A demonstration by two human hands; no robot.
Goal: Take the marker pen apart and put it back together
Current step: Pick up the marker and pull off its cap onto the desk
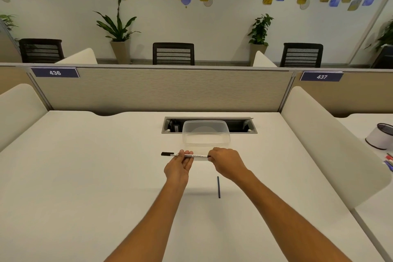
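Observation:
A white whiteboard marker pen (198, 155) with a black cap at its left end is held level above the white desk. My left hand (179, 166) grips the barrel near the cap end, palm up. At the barrel's right end, my right hand (226, 162) pinches the black end piece with its fingertips. A thin dark ink rod (218, 187) lies loose on the desk below my right wrist, pointing toward me.
A clear plastic container (205, 134) stands just beyond the hands, in front of an open cable slot (209, 125). Cream dividers flank the desk. On the neighbouring desk at right are a white cup (380, 136) and some coloured pens (389, 160).

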